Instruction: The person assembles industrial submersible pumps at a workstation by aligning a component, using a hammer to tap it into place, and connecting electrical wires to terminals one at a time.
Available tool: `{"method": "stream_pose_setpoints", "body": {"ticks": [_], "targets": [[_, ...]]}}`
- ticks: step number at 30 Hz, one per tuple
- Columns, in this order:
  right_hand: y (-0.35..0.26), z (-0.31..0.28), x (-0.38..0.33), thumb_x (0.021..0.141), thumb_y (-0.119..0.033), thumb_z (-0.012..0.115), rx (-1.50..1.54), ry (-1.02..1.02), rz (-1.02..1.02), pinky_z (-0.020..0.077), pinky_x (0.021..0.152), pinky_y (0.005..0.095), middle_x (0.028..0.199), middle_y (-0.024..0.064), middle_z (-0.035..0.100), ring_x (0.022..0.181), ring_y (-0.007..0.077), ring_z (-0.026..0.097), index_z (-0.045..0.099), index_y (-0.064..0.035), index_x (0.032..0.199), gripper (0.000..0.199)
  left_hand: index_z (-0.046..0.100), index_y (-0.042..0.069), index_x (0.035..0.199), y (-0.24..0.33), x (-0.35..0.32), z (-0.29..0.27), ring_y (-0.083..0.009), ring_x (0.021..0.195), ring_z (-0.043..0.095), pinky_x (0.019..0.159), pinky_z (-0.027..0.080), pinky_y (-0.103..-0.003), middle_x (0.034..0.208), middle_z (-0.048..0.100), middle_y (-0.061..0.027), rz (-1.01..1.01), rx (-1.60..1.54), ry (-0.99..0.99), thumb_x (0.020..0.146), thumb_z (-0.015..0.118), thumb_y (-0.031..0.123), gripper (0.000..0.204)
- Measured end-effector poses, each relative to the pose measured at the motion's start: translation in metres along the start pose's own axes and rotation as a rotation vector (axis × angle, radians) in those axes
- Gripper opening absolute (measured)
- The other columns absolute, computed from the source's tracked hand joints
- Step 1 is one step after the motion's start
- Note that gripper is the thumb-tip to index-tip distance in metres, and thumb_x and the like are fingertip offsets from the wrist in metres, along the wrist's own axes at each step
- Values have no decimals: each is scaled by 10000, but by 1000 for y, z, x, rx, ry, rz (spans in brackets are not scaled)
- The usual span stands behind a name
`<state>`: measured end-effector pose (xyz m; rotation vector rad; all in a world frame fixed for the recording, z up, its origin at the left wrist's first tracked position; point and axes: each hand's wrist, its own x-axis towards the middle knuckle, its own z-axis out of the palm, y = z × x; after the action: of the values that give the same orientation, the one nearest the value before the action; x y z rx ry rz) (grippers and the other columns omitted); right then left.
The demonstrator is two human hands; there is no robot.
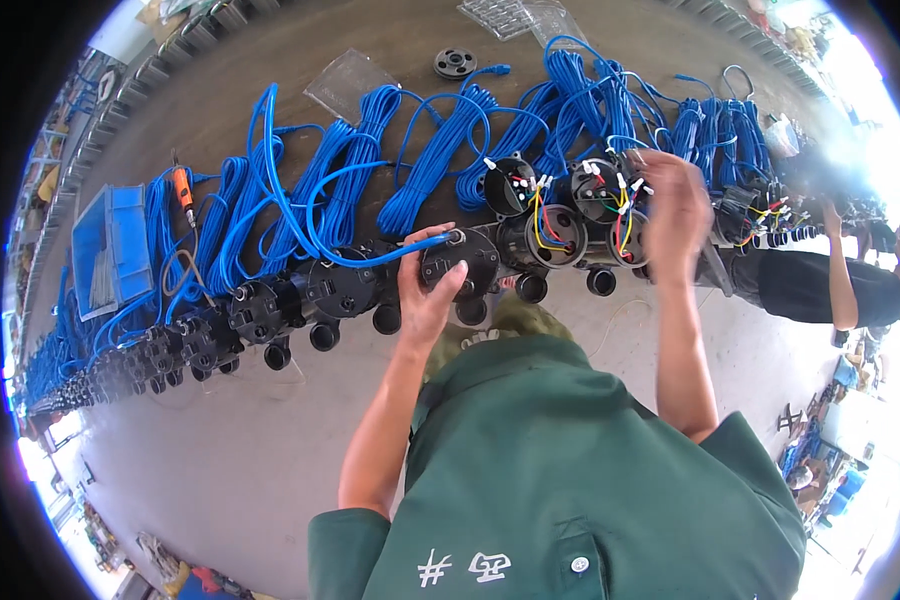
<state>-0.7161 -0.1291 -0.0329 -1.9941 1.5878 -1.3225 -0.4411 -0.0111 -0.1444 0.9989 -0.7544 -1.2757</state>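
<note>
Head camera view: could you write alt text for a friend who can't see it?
A person's left hand grips a round black capped housing, while the blurred right hand is beside an open round black housing with coloured wires. Bundled blue cables lie beyond on a brown workbench.

The cable (370, 262) looks smooth, glossy plastic, the round cap (478, 258) black plastic, the shirt (590, 440) matt cloth.
</note>
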Motion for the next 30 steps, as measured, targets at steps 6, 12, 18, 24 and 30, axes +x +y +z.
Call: {"method": "stream_pose_setpoints", "body": {"ticks": [6, 12, 18, 24, 30], "targets": [[163, -119, -51, 926, -158, 648, -715, -128, 348, 511, 969, 409, 1233, 173, 687, 1136, 334, 662, 623, -51, 1277, 368, 514, -6, 1341, -15, -6, 17, -253, 1247, 569, 1102, 433, -394, 1386, 579, -209, 238, 168, 151, 849, 616, 127, 520], [183, -118, -55, 802, -201, 691, -977, -351, 296, 515, 924, 470, 1151, 179, 712, 1103, 403, 656, 623, -77, 1243, 463, 501, -10, 1335, -8, -2, 11, -256, 1269, 559, 1120, 417, -402, 1390, 574, -216, 131, 170, 92, 833, 642, 122, 538], [118, -129, -44, 863, -126, 709, -791, -242, 552, 541, 793, 411, 937, 147, 730, 874, 338, 703, 684, -82, 1095, 238, 501, -26, 1324, -7, -3, 9, -246, 1276, 534, 1146, 388, -405, 1377, 559, -188, 127, 109, 96, 809, 675, 73, 553], [0, -113, -83, 1008, -129, 645, 236, -233, 662, 361, 509, 208, 778, -35, 593, 576, 20, 468, 677, -64, 1109, 124, 509, -27, 1324, -20, -6, 15, -247, 1280, 536, 1147, 390, -404, 1377, 562, -185, 234, 128, 150, 803, 660, 54, 549], [-39, -40, -100, 966, -205, 740, 181, -789, 590, 444, 544, 337, 656, 71, 643, 581, 111, 510, 691, 25, 1038, 247, 522, -18, 1313, -6, -2, 18, -217, 1219, 575, 1093, 439, -369, 1343, 594, -173, 162, 149, 145, 815, 689, 63, 532]]}}
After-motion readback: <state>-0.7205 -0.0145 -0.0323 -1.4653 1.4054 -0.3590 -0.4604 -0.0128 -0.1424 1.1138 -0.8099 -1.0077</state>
